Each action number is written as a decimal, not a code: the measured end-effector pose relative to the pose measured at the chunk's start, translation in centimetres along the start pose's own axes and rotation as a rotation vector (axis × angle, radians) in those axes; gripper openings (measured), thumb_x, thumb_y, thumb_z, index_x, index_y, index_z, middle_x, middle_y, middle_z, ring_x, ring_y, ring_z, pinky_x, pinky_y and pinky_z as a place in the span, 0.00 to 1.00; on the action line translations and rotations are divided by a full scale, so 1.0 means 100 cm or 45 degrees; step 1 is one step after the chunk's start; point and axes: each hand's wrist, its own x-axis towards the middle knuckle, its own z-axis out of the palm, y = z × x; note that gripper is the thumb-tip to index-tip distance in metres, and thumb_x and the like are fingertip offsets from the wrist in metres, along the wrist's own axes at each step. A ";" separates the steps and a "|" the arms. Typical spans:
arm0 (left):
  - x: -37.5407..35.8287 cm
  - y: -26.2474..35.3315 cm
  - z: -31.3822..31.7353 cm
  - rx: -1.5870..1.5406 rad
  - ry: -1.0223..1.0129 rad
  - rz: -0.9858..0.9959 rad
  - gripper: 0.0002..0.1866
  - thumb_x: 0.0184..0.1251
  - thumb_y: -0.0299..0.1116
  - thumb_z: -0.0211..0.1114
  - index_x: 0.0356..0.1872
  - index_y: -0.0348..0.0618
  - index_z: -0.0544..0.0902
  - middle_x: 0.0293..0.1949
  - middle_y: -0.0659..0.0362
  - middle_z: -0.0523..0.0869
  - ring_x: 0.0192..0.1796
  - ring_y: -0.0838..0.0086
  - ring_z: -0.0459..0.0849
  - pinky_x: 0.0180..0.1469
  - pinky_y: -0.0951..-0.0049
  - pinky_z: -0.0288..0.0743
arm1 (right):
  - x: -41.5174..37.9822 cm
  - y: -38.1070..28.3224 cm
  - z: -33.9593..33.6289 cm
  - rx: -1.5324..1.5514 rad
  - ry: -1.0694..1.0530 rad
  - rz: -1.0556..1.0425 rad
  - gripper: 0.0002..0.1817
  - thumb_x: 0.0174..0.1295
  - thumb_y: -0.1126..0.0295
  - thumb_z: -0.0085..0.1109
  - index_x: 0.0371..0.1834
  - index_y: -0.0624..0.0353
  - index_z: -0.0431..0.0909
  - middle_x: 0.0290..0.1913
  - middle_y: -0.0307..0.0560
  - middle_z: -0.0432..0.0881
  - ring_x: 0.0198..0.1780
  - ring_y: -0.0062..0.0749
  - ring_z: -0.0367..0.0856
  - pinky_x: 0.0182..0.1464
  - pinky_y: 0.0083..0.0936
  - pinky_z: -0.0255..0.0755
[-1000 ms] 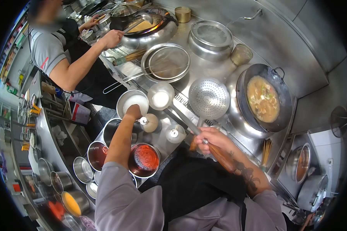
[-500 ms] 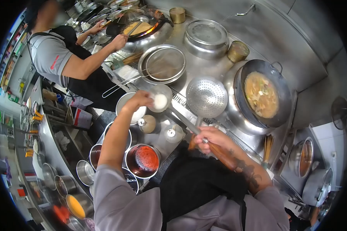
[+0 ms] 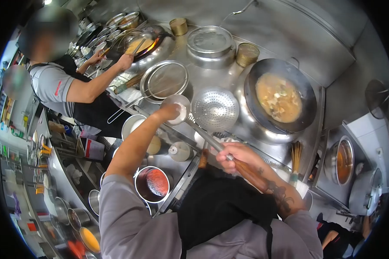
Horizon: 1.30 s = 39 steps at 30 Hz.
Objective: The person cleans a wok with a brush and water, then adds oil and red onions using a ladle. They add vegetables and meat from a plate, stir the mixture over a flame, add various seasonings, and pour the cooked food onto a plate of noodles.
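Observation:
My right hand (image 3: 233, 157) is closed around a long ladle (image 3: 206, 137), near the join of its metal shaft and wooden handle. The ladle's bowl points up and to the left, with something white inside. Over that bowl is my left hand (image 3: 169, 112), its fingers dipped in and mostly hidden. A perforated strainer (image 3: 215, 108) lies on the steel counter just beyond the ladle. To the right, a wok (image 3: 304, 108) holds light-brown broth (image 3: 278, 98) with pieces in it. Below my left forearm stands a pot of red sauce (image 3: 157, 183).
A fine-mesh sieve (image 3: 164, 80) rests on a pot behind the ladle. A lidded pot (image 3: 209, 43) and a tin can (image 3: 247, 54) stand at the back. A bamboo brush (image 3: 296, 157) is near my right forearm. A co-worker (image 3: 58, 86) handles a flaming wok on the left.
My left hand has gone from the ladle's rim down into its bowl. The camera view has shifted, so the wok and counter sit further left.

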 end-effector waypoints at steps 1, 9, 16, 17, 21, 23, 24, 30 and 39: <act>0.009 0.009 0.004 0.210 -0.085 0.229 0.22 0.60 0.35 0.56 0.57 0.45 0.81 0.51 0.45 0.84 0.54 0.52 0.82 0.52 0.64 0.78 | -0.009 -0.002 -0.003 0.007 0.004 -0.013 0.03 0.64 0.76 0.49 0.39 0.60 0.68 0.28 0.40 0.72 0.19 0.18 0.69 0.19 0.22 0.62; 0.043 0.167 -0.026 -0.438 -0.271 0.086 0.26 0.62 0.34 0.58 0.63 0.41 0.76 0.47 0.51 0.84 0.43 0.71 0.82 0.44 0.71 0.77 | -0.099 -0.011 -0.076 0.464 -0.168 -0.201 0.16 0.66 0.72 0.45 0.56 0.62 0.65 0.31 0.37 0.69 0.19 0.15 0.65 0.20 0.20 0.61; 0.044 0.268 0.010 -0.724 0.144 0.371 0.33 0.62 0.36 0.63 0.70 0.45 0.68 0.61 0.53 0.76 0.49 0.70 0.80 0.42 0.72 0.77 | -0.195 -0.020 -0.131 0.115 0.404 -0.632 0.12 0.63 0.74 0.49 0.49 0.61 0.71 0.28 0.38 0.72 0.17 0.20 0.68 0.19 0.23 0.63; 0.043 0.270 0.028 -0.711 0.141 0.367 0.34 0.61 0.36 0.63 0.70 0.46 0.68 0.62 0.52 0.75 0.50 0.69 0.80 0.42 0.72 0.77 | -0.203 -0.021 -0.138 -0.013 0.613 -0.690 0.10 0.62 0.74 0.50 0.46 0.60 0.72 0.27 0.38 0.73 0.17 0.21 0.69 0.18 0.23 0.62; 0.035 0.276 0.086 -0.923 0.089 0.204 0.36 0.60 0.34 0.65 0.72 0.49 0.65 0.65 0.48 0.70 0.55 0.64 0.78 0.45 0.69 0.77 | -0.210 -0.026 -0.194 -0.224 0.885 -0.779 0.02 0.57 0.75 0.51 0.33 0.58 0.70 0.23 0.40 0.74 0.16 0.23 0.72 0.17 0.23 0.63; 0.018 0.286 0.094 -0.952 0.073 0.125 0.36 0.60 0.34 0.65 0.72 0.49 0.65 0.66 0.47 0.70 0.55 0.64 0.78 0.46 0.68 0.77 | -0.211 -0.032 -0.214 -0.338 0.963 -0.776 0.03 0.57 0.76 0.51 0.34 0.59 0.70 0.23 0.40 0.74 0.16 0.23 0.72 0.17 0.23 0.63; 0.010 0.289 0.096 -0.987 0.064 0.070 0.36 0.60 0.34 0.64 0.72 0.49 0.64 0.66 0.47 0.69 0.55 0.64 0.78 0.46 0.68 0.77 | -0.210 -0.035 -0.225 -0.448 1.037 -0.772 0.04 0.56 0.76 0.51 0.35 0.60 0.71 0.22 0.40 0.74 0.15 0.23 0.72 0.17 0.23 0.64; -0.012 0.271 0.113 -1.097 0.178 0.042 0.38 0.59 0.32 0.64 0.72 0.39 0.62 0.65 0.38 0.70 0.55 0.63 0.80 0.54 0.68 0.74 | -0.200 -0.044 -0.257 -0.908 1.313 -0.904 0.09 0.58 0.75 0.50 0.39 0.68 0.70 0.21 0.43 0.73 0.16 0.27 0.74 0.19 0.26 0.69; -0.007 0.239 0.135 -0.828 0.310 0.112 0.37 0.56 0.30 0.63 0.69 0.33 0.63 0.62 0.32 0.72 0.63 0.44 0.74 0.64 0.59 0.69 | -0.166 -0.043 -0.256 -0.708 1.015 -0.789 0.06 0.59 0.75 0.52 0.37 0.67 0.72 0.22 0.40 0.72 0.16 0.24 0.71 0.18 0.24 0.69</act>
